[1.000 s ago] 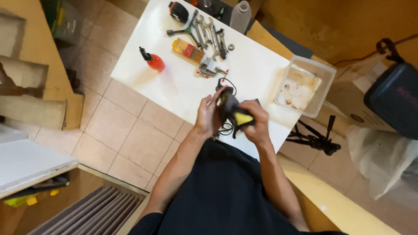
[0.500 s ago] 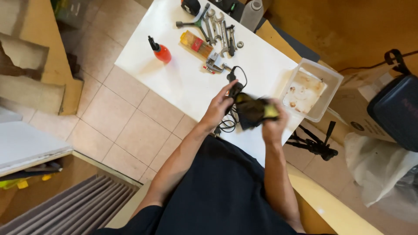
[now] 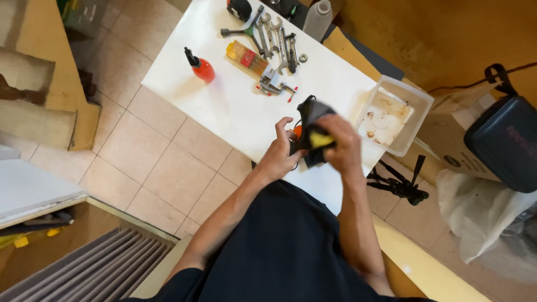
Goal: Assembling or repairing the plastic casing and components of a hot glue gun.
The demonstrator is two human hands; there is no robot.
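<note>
Tiled floor runs under a white table (image 3: 235, 106) that slants across my view, and I sit at its near edge with both forearms reaching forward from my dark lap. My left hand (image 3: 278, 155) comes up from the lower left, wrist bent, fingers spread and curled loosely against the side of a black and yellow device (image 3: 313, 134), thumb lifted free above it. My right hand (image 3: 340, 144) arches over the same device from the right, knuckles up, fingers closed around its yellow part. That device hangs just above the table edge, between my two hands, with a dark cable trailing beneath it.

Most of the device is covered by my right hand, so I cannot tell its exact shape, and a small orange patch beside my left fingers is too hidden to identify. Beyond my hands lies a clear plastic tub (image 3: 417, 106), just right of the device. Farther up the table sit a row of wrenches (image 3: 274, 33), a red bottle (image 3: 202, 68) and a yellow case (image 3: 246, 57), all well apart from my hands.
</note>
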